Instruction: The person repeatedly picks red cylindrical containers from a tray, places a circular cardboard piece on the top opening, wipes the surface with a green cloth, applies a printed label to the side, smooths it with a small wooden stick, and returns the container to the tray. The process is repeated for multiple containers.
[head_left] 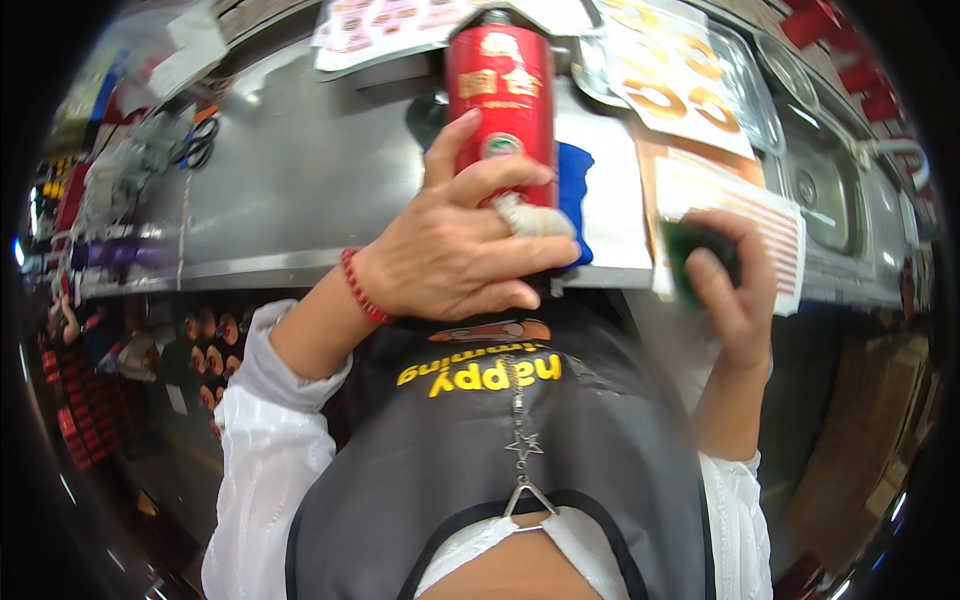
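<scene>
Beside one blue cloth, the left hand touches one can (red).

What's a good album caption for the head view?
Left hand on a red can, right hand holding something dark green, at a metal counter.

Steel counter lies open right of the scissors; the red can obstructs.
</scene>
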